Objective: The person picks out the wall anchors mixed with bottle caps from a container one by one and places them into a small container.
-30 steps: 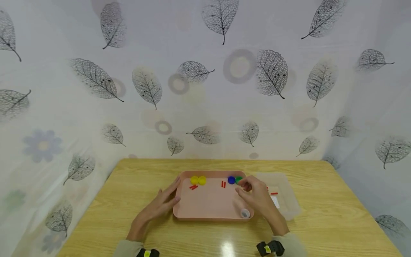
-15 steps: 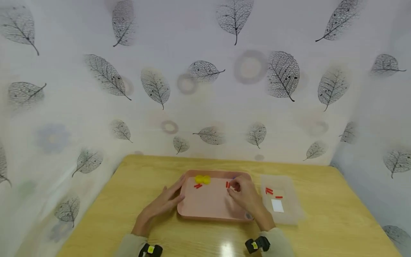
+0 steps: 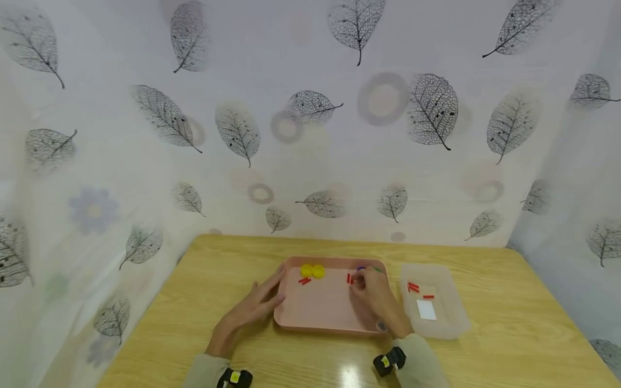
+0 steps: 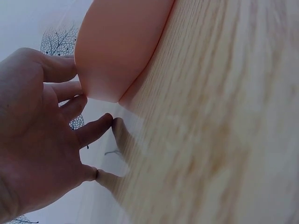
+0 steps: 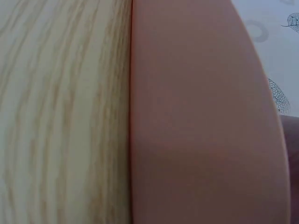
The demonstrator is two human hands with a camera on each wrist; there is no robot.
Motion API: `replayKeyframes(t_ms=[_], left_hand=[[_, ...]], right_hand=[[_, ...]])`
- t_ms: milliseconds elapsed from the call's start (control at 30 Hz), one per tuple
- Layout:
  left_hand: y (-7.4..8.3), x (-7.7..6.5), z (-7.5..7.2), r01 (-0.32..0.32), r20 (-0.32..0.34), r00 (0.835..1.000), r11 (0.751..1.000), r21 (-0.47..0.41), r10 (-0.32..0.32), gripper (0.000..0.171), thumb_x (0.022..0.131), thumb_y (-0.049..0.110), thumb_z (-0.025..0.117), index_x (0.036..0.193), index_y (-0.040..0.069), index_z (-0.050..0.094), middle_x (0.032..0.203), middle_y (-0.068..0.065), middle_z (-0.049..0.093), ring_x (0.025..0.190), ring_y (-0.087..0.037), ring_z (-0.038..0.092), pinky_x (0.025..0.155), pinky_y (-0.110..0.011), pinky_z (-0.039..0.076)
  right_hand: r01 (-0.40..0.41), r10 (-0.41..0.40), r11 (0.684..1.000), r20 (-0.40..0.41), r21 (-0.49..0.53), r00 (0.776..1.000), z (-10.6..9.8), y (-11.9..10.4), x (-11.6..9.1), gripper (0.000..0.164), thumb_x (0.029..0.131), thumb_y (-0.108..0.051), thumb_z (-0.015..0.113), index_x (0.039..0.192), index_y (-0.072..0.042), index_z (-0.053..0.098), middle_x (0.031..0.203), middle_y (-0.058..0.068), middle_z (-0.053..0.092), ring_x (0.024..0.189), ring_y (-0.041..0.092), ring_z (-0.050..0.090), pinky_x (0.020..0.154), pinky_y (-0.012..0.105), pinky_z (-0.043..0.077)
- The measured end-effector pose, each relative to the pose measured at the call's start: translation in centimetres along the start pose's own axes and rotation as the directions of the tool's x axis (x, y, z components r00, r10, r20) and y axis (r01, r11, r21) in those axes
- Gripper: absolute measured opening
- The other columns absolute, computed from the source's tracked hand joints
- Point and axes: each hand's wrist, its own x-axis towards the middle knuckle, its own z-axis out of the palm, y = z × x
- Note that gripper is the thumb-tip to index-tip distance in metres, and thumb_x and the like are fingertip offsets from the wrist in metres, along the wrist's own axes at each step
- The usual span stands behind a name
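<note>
The tray (image 3: 315, 307) is touched at its left edge by the left hand (image 3: 257, 305), fingers apart. Toward its far-right corner, red sticks (image 3: 349, 278) could be bumped by the right hand (image 3: 376, 295); its grip can't be told.

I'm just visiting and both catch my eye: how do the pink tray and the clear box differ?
The pink tray is opaque; the clear box is colourless and see-through. The pink tray is wider than the clear box. The left hand touches the pink tray; neither hand touches the clear box. Both hold small red sticks.
</note>
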Motion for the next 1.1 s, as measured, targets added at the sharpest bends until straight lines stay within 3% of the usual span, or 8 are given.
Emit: replayKeyframes(t_ms=[200,433,667,1100], left_hand=[[-0.1,-0.1,-0.1,0.015,0.008,1.0,1.0,0.017,-0.015,0.066,0.109,0.02,0.05,0.164,0.006,0.018,0.171,-0.013,0.009,0.154,-0.042,0.01,0.109,-0.08,-0.01],[0.0,-0.1,-0.1,0.026,0.006,1.0,1.0,0.01,-0.026,0.066,0.108,0.022,0.051,0.164,0.006,0.019,0.171,-0.012,0.01,0.154,-0.042,0.01,0.11,-0.079,-0.01],[0.1,0.0,0.0,0.017,0.008,1.0,1.0,0.009,-0.018,0.065,0.109,0.022,0.05,0.163,0.005,0.02,0.17,-0.013,0.01,0.154,-0.043,0.01,0.109,-0.079,-0.011],[0.2,0.1,-0.1,0.04,0.017,0.999,0.999,0.018,-0.04,0.065,0.109,0.022,0.049,0.164,0.005,0.019,0.17,-0.012,0.01,0.155,-0.04,0.01,0.111,-0.078,-0.011]], right_hand=[[-0.062,0.062,0.998,0.023,0.003,0.998,0.4,0.3,0.0,0.015,0.079,0.003,0.081,0.091,0.004,0.072,0.083,0.006,0.064,0.076,0.015,0.059,0.068,0.032,0.055],[0.013,-0.016,0.998,-0.052,-0.059,0.999,1.0,0.7,0.3,0.016,0.074,0.002,0.083,0.086,0.003,0.072,0.079,0.006,0.061,0.076,0.02,0.058,0.069,0.038,0.053],[-0.041,0.043,0.997,0.043,-0.062,0.998,0.8,0.8,0.9,0.017,0.077,-0.001,0.086,0.086,0.001,0.072,0.082,0.005,0.059,0.078,0.019,0.055,0.071,0.037,0.051],[-0.047,0.053,0.996,0.077,-0.082,0.996,0.9,0.9,1.4,0.012,0.08,0.001,0.082,0.079,-0.003,0.071,0.076,0.002,0.058,0.073,0.016,0.054,0.067,0.035,0.051]])
